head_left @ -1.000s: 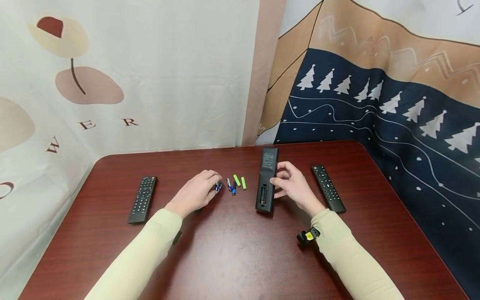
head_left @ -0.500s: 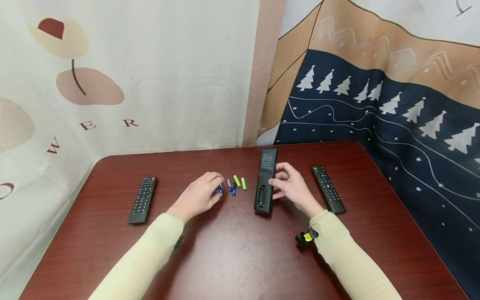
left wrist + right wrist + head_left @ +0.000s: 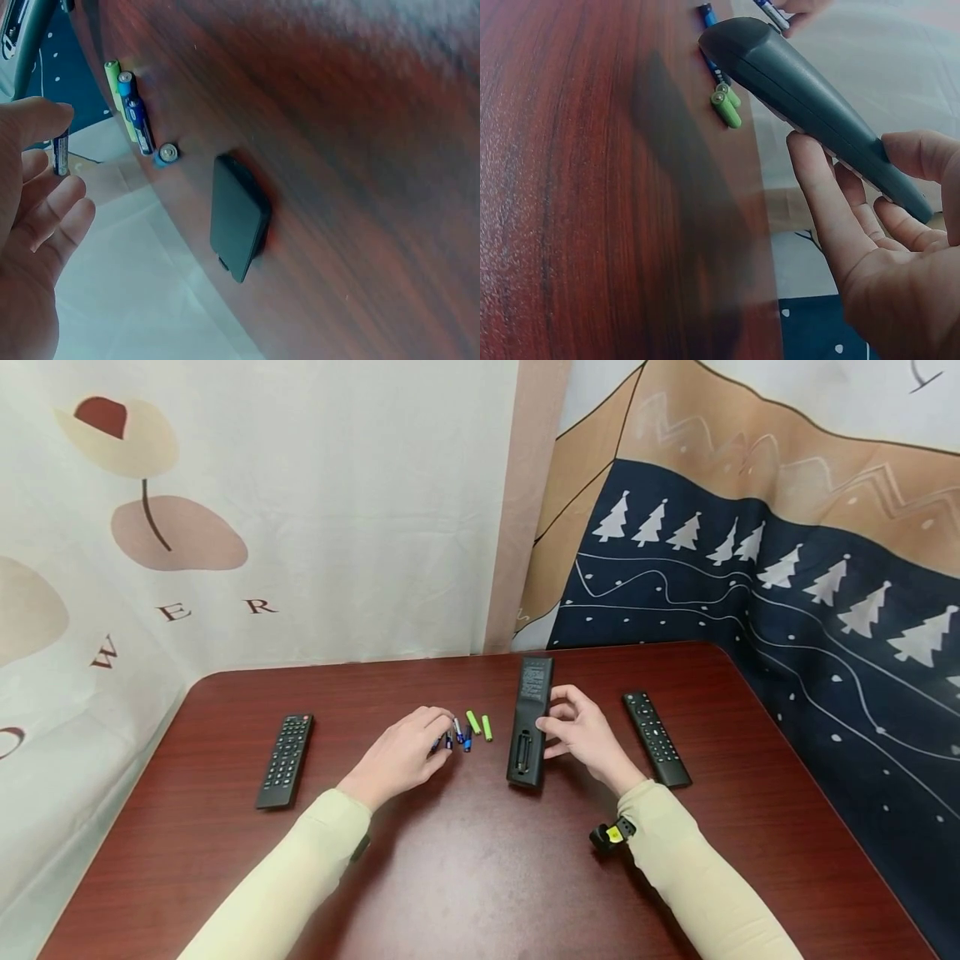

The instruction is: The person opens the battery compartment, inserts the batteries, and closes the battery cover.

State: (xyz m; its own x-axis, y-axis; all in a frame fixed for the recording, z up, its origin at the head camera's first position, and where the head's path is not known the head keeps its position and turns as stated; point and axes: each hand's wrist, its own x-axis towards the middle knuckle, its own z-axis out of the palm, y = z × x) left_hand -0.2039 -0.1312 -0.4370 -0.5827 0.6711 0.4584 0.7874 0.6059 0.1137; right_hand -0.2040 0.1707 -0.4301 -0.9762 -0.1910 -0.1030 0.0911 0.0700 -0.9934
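My left hand (image 3: 400,750) pinches a small blue-and-silver battery (image 3: 61,154) between thumb and finger, just above the table. My right hand (image 3: 587,733) grips a black remote control (image 3: 530,722) from its right side, raised off the table with its back toward me. The battery compartment in its lower back lies uncovered. Between the hands lie two green batteries (image 3: 487,728) and several blue ones (image 3: 467,739). One blue battery (image 3: 166,154) lies apart from the others in the left wrist view. A black battery cover (image 3: 240,217) rests near it, hidden by the left hand in the head view.
One black remote (image 3: 285,762) lies button side up at the left of the brown table (image 3: 450,877). Another remote (image 3: 656,739) lies to the right of my right hand. Printed curtains (image 3: 337,510) hang behind the table's far edge.
My left hand has moved slightly right with the battery between its fingers. The remote in my right hand has shifted a little left.
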